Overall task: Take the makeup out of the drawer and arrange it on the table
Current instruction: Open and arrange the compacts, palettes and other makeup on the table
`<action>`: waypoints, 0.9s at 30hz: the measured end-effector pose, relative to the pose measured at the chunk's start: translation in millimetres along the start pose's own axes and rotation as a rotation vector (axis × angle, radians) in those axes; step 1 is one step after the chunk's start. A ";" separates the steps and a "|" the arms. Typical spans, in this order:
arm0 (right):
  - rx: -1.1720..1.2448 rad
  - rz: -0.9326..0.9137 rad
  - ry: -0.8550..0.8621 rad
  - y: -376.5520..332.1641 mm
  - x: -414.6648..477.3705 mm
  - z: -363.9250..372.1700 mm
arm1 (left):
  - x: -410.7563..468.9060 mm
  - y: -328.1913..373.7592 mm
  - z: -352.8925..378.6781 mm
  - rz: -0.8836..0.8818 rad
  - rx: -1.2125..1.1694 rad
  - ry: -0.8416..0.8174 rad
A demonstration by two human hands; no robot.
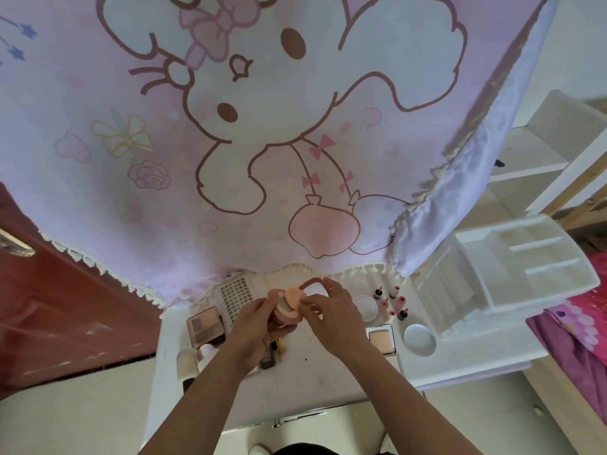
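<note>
makeup (205,325) on white table (328,382), curtain (262,126) behind

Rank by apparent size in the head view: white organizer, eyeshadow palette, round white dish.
1. white organizer, largest by far.
2-3. eyeshadow palette and round white dish: these look close, so their order is unsure.

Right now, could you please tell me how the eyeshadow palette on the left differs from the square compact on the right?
The eyeshadow palette shows several pans in browns and pinks; the square compact shows one peach pan. The palette's case is dusky pink, the compact's frame white. The palette looks larger than the compact. Both lie open and flat on the white table.
</note>
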State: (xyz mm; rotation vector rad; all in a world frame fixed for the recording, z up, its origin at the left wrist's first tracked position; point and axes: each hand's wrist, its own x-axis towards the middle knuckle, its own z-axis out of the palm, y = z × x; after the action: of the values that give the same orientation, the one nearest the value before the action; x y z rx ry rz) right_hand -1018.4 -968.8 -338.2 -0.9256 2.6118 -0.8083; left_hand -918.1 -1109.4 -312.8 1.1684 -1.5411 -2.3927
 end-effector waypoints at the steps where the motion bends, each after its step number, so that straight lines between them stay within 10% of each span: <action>1: -0.011 0.006 -0.011 1.6 1.3 -0.7 | 0.1 -0.5 -0.8 -0.002 0.004 0.003; 27: 0.227 0.191 0.072 3.3 18.4 -8.1 | 0.5 0.9 1.4 -0.038 -0.065 0.057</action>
State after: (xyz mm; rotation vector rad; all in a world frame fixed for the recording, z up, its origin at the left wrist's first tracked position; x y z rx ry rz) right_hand -1037.4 -975.1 -334.5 -0.5857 2.5494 -1.0747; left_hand -919.6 -1109.0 -312.0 1.2513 -1.4258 -2.3918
